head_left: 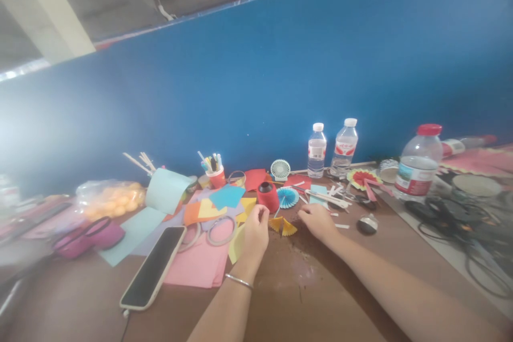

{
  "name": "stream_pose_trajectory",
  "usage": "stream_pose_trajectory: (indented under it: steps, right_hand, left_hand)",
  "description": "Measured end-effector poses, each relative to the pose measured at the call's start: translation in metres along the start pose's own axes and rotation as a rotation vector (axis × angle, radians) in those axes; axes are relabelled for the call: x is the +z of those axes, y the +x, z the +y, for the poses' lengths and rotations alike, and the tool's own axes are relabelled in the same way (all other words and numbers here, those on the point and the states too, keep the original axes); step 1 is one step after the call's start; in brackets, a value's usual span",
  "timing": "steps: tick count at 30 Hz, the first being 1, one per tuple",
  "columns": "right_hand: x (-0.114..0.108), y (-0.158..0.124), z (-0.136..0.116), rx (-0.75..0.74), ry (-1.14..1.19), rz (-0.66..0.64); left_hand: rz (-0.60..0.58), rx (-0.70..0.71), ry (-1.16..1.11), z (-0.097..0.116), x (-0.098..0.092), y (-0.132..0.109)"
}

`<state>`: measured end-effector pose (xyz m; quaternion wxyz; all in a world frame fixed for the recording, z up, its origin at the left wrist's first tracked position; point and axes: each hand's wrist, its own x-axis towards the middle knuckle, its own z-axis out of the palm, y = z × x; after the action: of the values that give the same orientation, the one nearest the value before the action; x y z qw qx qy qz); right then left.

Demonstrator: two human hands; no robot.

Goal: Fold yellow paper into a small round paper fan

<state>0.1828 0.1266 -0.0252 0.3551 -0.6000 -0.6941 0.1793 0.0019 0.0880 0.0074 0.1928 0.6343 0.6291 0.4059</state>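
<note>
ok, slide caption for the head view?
Left hand and right hand on either side of a yellow paper fan, red spool just beyond.

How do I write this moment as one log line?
left hand: pinched, near red spool | right hand: curled | between hands: yellow folded paper | anything held: cannot tell

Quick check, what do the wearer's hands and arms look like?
Both hands are gloveless. The left hand has a thin silver bangle at its wrist; the right hand shows none. No sleeve shows on either forearm.
</note>
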Motion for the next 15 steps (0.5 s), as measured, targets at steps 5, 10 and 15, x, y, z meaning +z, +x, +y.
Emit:
stream_pose_trajectory:
  steps: [5, 10, 15]
  right_hand:
    - [-0.002, 0.0, -0.001, 0.006, -0.008, 0.005]
    - [-0.002, 0.001, 0.0, 0.016, -0.004, 0.025]
    - [-0.002, 0.002, 0.003, 0.021, 0.023, 0.043]
  left_hand:
    - [0.078, -0.022, 0.002, -0.009, 0.007, 0.003]
    - [0.089, -0.036, 0.017, -0.012, 0.008, 0.004]
    - [0.099, -0.024, 0.047, -0.016, 0.008, 0.005]
